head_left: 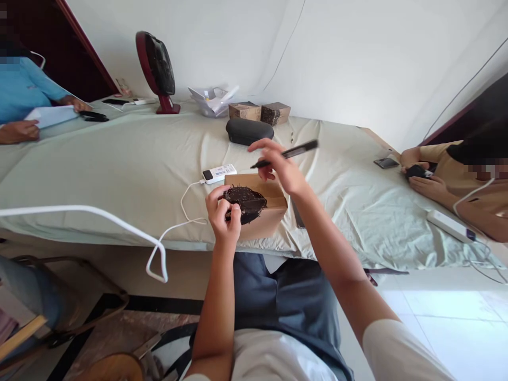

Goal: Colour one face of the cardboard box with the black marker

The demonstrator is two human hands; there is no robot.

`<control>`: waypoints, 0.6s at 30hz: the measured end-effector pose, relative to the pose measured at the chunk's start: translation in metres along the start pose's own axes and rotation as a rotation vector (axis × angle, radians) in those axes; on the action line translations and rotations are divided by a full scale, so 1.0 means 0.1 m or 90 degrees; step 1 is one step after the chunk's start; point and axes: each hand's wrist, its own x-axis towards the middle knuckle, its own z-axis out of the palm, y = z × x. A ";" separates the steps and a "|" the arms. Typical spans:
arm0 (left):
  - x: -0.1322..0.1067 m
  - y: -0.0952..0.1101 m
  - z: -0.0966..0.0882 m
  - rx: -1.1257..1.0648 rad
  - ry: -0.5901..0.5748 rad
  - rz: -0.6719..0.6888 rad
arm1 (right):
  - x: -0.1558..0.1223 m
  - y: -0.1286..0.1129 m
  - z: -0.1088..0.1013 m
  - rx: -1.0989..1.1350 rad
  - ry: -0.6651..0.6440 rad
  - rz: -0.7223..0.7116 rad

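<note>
your left hand (222, 218) rests at the left side of a brown cardboard box (273, 216) in the middle of the frame, thumb and fingers half curled over it; whether anything is pinched between them, you cannot tell. the box sits near the edge of the table, on a pale green cloth (138, 169), and the side facing you bears a dense, rough-edged black ink patch (248, 202)

your right hand (284, 168), just above and right of centre, is closed around a slim black marker pen (300, 150), its tip pointing left and held apart from the patch

just beyond the box lies a white rectangular device (219, 173) with a white cable (183, 203) running left. a rounded black case (249, 131) sits at upper centre, in front of two small printed cardboard boxes (260, 112). a dark red fan (156, 69) stands at upper left, near a person in a blue top (35, 84) holding white paper (51, 116). at the right edge, another person (484, 196) holds a small black object (418, 172)
</note>
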 end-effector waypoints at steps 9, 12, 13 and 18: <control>0.01 0.02 0.02 0.008 0.005 0.003 | 0.08 0.18 0.19 -0.140 -0.133 0.014; 0.01 0.02 0.02 -0.003 0.008 0.006 | 0.08 0.17 0.20 -0.175 -0.129 0.000; 0.01 0.02 0.02 -0.003 0.008 0.007 | 0.07 0.16 0.20 -0.188 -0.113 -0.010; 0.01 0.02 0.01 0.005 0.006 0.003 | 0.01 0.12 0.12 -0.110 0.040 -0.048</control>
